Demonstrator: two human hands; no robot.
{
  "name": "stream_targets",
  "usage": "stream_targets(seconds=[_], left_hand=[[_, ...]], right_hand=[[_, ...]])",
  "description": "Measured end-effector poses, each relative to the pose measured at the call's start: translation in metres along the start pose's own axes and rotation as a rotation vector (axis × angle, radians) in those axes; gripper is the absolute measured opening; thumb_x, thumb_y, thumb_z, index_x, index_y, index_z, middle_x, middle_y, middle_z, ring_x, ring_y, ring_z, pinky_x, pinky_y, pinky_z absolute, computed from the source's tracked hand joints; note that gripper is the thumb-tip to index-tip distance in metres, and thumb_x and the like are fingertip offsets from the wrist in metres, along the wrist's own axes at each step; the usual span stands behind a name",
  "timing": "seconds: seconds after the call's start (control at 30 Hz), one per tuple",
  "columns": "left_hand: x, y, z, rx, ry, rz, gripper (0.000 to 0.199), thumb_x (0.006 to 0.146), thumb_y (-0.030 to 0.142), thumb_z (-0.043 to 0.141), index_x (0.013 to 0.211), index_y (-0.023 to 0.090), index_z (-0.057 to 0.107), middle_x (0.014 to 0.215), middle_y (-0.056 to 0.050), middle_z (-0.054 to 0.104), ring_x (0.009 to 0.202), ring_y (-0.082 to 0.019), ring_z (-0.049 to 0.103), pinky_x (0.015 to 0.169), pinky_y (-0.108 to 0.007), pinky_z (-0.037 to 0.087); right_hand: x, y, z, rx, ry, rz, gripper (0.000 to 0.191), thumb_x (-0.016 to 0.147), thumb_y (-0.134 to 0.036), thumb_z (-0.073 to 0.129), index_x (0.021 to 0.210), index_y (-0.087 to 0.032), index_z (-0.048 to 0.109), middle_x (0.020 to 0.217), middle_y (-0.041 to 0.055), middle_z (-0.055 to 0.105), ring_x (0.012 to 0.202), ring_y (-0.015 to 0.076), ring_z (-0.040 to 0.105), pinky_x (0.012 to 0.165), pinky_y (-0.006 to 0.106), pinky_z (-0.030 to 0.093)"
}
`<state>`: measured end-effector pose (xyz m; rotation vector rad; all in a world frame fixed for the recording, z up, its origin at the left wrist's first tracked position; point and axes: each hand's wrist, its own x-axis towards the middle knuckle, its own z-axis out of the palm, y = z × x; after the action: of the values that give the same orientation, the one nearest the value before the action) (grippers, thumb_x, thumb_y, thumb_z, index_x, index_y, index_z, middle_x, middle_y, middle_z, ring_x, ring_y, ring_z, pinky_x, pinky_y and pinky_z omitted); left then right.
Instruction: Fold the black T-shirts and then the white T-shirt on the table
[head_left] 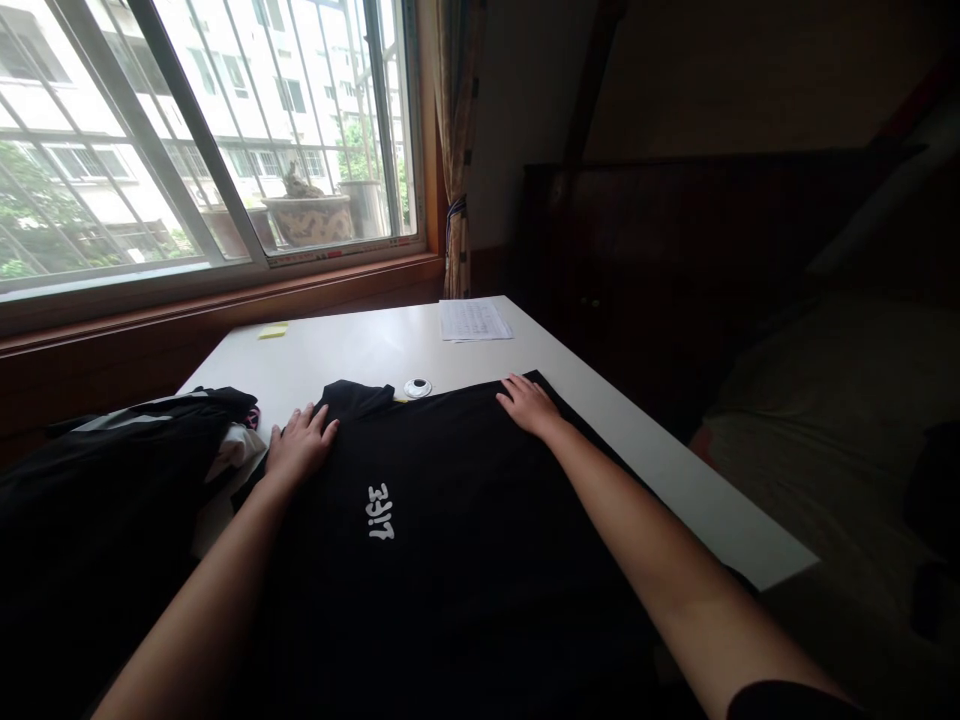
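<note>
A black garment with white lettering lies spread over the white table, its near part running down toward the bottom of the view. My left hand rests on its left edge, fingers apart. At the far right corner of the cloth, my right hand lies flat with spread fingers. Neither hand grips anything. Part of the garment's upper edge is bunched beside my left hand.
More dark clothing is heaped at the left. Beyond the garment are a round white-and-black disc, papers and a yellow slip. A barred window and a tied curtain stand behind.
</note>
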<state>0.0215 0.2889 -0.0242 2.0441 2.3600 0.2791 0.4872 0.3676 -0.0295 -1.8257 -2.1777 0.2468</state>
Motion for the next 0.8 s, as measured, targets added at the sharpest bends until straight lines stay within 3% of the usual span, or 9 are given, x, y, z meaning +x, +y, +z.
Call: stream_targets(seconds=[0.17,0.3,0.4,0.57,0.8], left_hand=[[0.005,-0.022,0.002,-0.010,0.174,-0.001,0.060,0.100,0.047,0.037,0.146,0.011,0.051,0.152,-0.021,0.048,0.143,-0.035,0.040,0.118,-0.050,0.031],[0.007,-0.037,-0.001,0.010,0.263,-0.056,0.056,0.095,0.041,0.046,0.140,0.009,0.056,0.133,-0.023,0.061,0.130,-0.039,0.051,0.113,-0.053,0.035],[0.012,-0.043,-0.008,-0.052,0.207,-0.104,0.059,0.092,0.041,0.051,0.143,0.010,0.052,0.126,-0.022,0.065,0.123,-0.038,0.057,0.106,-0.050,0.043],[0.021,-0.043,-0.019,-0.237,0.073,-0.198,0.061,0.089,0.041,0.058,0.144,0.015,0.051,0.127,-0.018,0.068,0.116,-0.035,0.065,0.095,-0.043,0.051],[0.013,-0.038,-0.015,-0.398,0.200,-0.173,0.049,0.090,0.036,0.054,0.135,0.017,0.059,0.132,-0.015,0.067,0.121,-0.031,0.063,0.101,-0.042,0.049]], right_hand=[[0.012,0.048,-0.018,0.011,0.225,0.233,0.050,0.098,-0.044,0.048,0.138,-0.015,0.058,0.144,0.0164,0.053,0.131,0.0333,0.045,0.112,0.043,0.033],[0.026,0.064,-0.028,0.116,0.207,0.371,0.042,0.086,-0.049,0.066,0.116,-0.020,0.071,0.123,0.0132,0.064,0.120,0.0336,0.050,0.102,0.043,0.041],[0.038,0.068,-0.031,0.220,0.150,0.464,0.043,0.077,-0.047,0.076,0.111,-0.021,0.072,0.110,0.0120,0.070,0.109,0.0310,0.057,0.091,0.039,0.048],[0.051,0.067,-0.032,0.280,0.148,0.444,0.036,0.078,-0.043,0.076,0.106,-0.020,0.073,0.101,0.0082,0.074,0.090,0.0228,0.066,0.078,0.031,0.051],[0.050,0.056,-0.028,0.236,0.267,0.491,0.025,0.084,-0.038,0.068,0.102,-0.020,0.071,0.103,0.0098,0.074,0.090,0.0244,0.067,0.077,0.033,0.050]])
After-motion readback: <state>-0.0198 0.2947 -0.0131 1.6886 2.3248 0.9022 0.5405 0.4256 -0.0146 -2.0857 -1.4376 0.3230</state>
